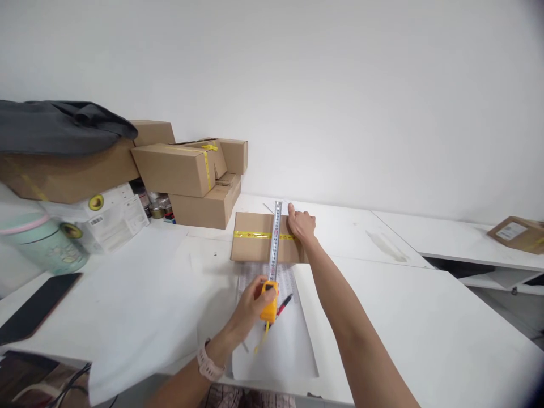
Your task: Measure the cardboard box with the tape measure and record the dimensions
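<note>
Nearest: 1 watch (208, 362) on L wrist, then paper (293, 354) (1+ sheets), w/ 1 red-&-black pen (284, 305) on it, partly hidden. L hand (249, 309) clamped on 1 yellow tape measure (268, 309) above paper. Approx. level, far L: 1 dark flat slab (40, 306). Tape's 1 metal blade (275, 243) runs fwd across top of 1 cardboard box (253, 250), tip past far edge in view. Box lies mid white table (403, 317), 1 yellow strip (250, 234) along it. R hand (302, 225) at box's R end, fingers curled, thumb nr blade tip; gripping or just resting, can't tell. L: 1 mint cup (53, 252). Back L: stacked boxes (170, 170), 3+ (exact no. unclear). Far R: 1 small box (527, 235), 1 label (510, 230).
</note>
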Demonstrator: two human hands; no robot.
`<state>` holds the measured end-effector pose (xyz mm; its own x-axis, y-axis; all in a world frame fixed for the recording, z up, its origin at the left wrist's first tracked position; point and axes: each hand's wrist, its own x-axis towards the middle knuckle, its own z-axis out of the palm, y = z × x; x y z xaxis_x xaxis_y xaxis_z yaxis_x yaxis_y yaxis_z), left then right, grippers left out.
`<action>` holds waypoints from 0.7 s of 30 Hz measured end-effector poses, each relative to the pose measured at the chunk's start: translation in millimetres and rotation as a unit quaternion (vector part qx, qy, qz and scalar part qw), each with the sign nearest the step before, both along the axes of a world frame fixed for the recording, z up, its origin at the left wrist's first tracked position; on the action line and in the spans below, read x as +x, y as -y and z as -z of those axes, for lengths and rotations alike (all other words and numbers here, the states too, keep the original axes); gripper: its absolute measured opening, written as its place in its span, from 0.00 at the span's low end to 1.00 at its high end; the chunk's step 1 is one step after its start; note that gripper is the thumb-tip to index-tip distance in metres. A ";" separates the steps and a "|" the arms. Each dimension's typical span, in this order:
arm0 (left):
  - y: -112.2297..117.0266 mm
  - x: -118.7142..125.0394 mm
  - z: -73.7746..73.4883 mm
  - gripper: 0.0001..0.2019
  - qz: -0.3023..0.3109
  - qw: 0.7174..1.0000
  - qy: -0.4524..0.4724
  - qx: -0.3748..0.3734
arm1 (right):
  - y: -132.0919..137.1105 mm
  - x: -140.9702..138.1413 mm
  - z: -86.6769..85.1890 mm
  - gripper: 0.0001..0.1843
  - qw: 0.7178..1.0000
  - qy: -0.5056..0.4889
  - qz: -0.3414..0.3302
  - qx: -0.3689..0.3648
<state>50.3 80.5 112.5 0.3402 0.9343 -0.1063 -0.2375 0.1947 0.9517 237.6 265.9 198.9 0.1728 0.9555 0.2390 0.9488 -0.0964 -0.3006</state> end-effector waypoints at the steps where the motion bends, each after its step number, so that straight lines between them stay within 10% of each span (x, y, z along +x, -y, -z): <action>1: 4.1 5.8 8.5 0.26 0.000 1.000 0.002 -0.014 | -0.6 0.3 -0.7 0.47 1.000 -0.015 -0.002 -0.004; 21: 13.3 34.7 41.4 0.21 -0.013 1.000 0.012 -0.002 | -6.3 -1.9 0.9 0.43 1.000 -0.011 0.002 -0.009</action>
<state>85.0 67.3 71.2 0.3177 0.9427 -0.1015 -0.2645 0.1910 0.9453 235.7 272.3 198.1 0.1810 0.9590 0.2181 0.9414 -0.1048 -0.3205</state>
